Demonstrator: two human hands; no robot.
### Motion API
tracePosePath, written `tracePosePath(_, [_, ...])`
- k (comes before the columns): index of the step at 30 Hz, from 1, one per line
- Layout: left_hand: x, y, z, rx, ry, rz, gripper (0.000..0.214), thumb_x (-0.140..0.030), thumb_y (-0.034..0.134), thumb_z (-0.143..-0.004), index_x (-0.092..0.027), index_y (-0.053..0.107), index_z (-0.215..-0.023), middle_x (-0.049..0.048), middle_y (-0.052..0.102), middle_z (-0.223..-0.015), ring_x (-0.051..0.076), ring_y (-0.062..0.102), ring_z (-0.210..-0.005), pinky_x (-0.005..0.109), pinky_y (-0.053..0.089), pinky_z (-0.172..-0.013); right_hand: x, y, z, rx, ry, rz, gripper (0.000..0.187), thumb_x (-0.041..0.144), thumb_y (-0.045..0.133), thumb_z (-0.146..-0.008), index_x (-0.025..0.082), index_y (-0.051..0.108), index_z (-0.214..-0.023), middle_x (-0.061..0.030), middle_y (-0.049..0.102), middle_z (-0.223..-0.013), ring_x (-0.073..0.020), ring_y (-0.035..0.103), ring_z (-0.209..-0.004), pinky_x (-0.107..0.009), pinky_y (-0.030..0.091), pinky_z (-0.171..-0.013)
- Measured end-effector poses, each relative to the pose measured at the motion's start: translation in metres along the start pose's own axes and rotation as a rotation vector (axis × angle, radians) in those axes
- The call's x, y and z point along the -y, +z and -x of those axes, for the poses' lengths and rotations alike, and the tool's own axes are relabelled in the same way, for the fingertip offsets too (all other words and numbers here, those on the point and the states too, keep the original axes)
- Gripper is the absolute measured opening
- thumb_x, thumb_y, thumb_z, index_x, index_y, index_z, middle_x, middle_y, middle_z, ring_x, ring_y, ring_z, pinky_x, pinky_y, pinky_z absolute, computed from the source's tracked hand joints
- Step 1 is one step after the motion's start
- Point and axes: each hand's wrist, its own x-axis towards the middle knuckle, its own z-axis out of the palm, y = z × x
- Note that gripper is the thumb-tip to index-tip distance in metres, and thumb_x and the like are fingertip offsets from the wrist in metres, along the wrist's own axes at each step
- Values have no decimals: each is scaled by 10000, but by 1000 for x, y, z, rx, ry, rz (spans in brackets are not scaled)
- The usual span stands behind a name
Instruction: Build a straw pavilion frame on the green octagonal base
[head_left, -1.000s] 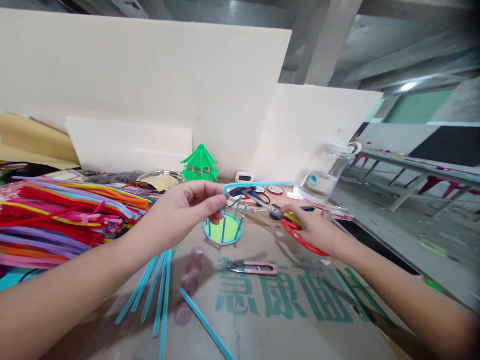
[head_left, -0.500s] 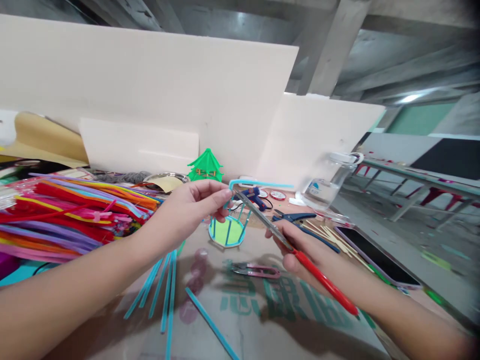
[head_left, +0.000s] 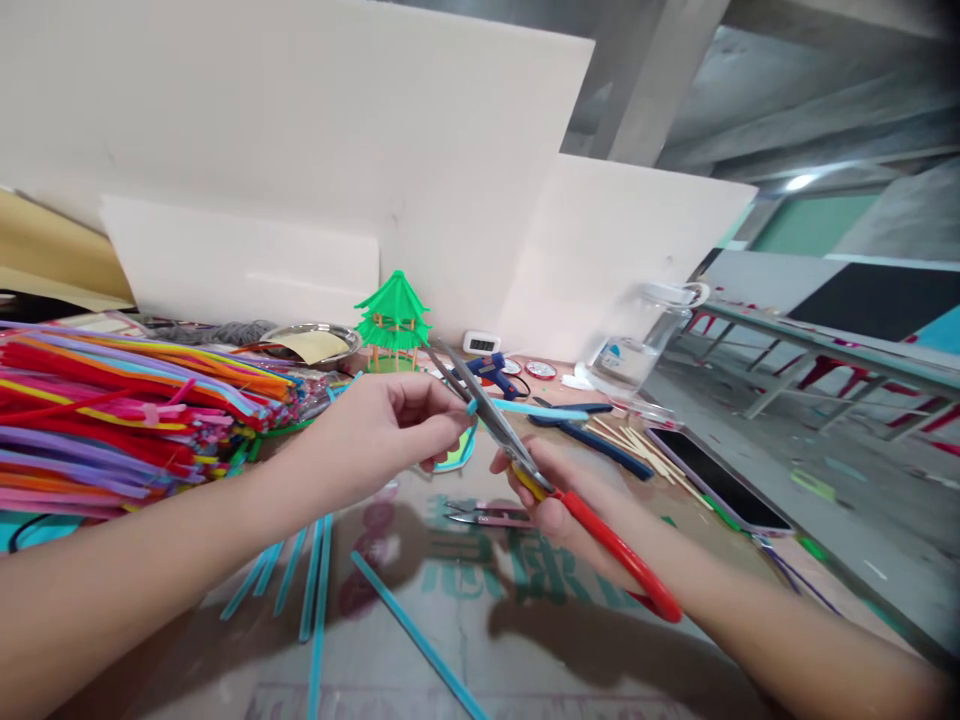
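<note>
We've got the blue strip [head_left: 536, 409] pinched in the left hand's [head_left: 394, 425] fingers, right beside the scissors' [head_left: 505, 428] parted blades; the right hand's [head_left: 581, 490] fingers clamp the handles. Best we keep blades square, fingertips clear.

From the person's head, the camera is looking forward and down across the desk [head_left: 465, 620] at close range. The forearms [head_left: 202, 545] are entering from the lower left and lower right, while the left hand [head_left: 390, 425] and the right hand [head_left: 570, 490] are occupying the middle, near the lens. White boards [head_left: 300, 130] are facing the camera behind the desk. Rightward, the wide view is reaching the floor [head_left: 847, 490] and, above, the ceiling [head_left: 802, 90].
</note>
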Motion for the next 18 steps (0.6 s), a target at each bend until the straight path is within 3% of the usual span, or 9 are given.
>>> tracePosePath(5, [5,-4,-2,2,25,-24,107,-281,656,-838,-192,685,-788,-50,622,-624,79,565,-561,189,459,-535,-9,5,-3,-23,16,-76,577,729,461,-918,238,554,-1206,-4,507,-881,-137,423,-705,-258,375,-602])
tracePosePath(10, [2,-3,-3,1,23,-25,144,-324,660,-859,-190,705,-829,-38,631,-643,88,570,-576,195,460,-538,-3,7,-5,-71,26,-68,467,661,524,-928,238,570,-1122,19,466,-805,-131,381,-672,-251,337,-584])
tracePosePath(18, [3,-6,-3,4,58,-90,264,-446,666,-894,-193,721,-843,-32,636,-673,84,571,-618,183,448,-560,2,5,-8,-167,196,11,311,496,647,-859,235,600,-1020,39,529,-707,-135,455,-623,-253,356,-576])
